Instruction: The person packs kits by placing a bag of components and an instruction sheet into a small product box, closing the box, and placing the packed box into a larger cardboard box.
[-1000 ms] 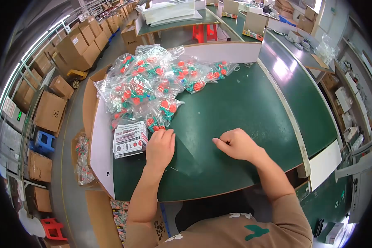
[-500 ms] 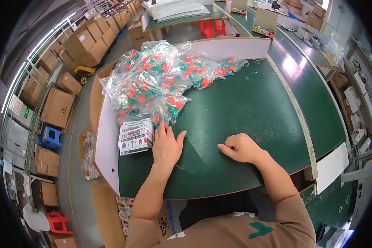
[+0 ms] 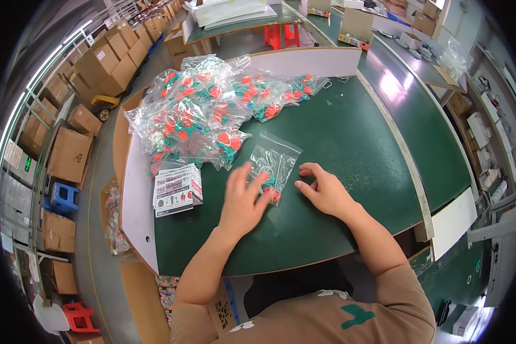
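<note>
Between the hands, on the green table (image 3: 338, 137), lies a clear bag (image 3: 276, 153) with red and green pieces — the left hand (image 3: 241, 203) over its near edge, fingers spread, grip unclear; the right hand (image 3: 327, 192) half-curled, holding nothing visible. Leaflets (image 3: 176, 189) and heaped bags (image 3: 189, 114) sit leftward — cartons (image 3: 100, 66) line the room beyond.

Cardboard boxes (image 3: 102, 62) line the grey floor (image 3: 92, 229) beyond the green table (image 3: 338, 137).
</note>
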`<state>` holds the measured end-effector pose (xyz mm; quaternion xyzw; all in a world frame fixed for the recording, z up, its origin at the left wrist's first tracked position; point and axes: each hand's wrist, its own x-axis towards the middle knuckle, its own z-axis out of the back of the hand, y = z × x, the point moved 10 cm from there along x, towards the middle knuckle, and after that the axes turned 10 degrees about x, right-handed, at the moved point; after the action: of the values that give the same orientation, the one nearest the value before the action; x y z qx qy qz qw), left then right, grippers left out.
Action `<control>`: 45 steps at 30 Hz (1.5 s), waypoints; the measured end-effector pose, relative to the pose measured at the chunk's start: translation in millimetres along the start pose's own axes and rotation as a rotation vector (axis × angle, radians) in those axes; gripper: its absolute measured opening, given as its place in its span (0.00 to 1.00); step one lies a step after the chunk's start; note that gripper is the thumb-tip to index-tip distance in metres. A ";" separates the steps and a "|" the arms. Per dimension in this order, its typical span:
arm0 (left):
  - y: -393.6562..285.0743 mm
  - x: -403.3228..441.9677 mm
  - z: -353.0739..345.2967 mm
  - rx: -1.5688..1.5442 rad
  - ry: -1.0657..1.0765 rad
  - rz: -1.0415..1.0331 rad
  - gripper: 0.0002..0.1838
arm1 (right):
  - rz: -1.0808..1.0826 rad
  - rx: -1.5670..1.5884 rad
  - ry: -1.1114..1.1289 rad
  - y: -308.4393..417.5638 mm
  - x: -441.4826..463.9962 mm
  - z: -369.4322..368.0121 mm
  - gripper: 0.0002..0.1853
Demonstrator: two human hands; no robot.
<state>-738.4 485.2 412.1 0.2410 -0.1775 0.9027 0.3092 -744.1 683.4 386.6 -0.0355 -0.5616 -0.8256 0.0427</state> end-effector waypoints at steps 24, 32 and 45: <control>21.5 -14.3 -16.8 -1.454 0.201 0.293 0.21 | -0.339 0.852 0.055 -26.0 0.9 -19.0 0.13; 36.0 -15.8 -30.1 -1.601 0.162 0.590 0.17 | -0.385 0.855 0.421 -33.0 -5.0 -32.3 0.11; 43.2 -20.7 -30.5 -1.217 0.214 0.621 0.11 | -0.277 0.770 0.184 -14.7 1.2 -24.1 0.11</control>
<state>-761.7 457.5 368.4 -0.1278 -0.6819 0.7080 0.1323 -747.2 666.3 364.3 0.1327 -0.8225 -0.5529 -0.0084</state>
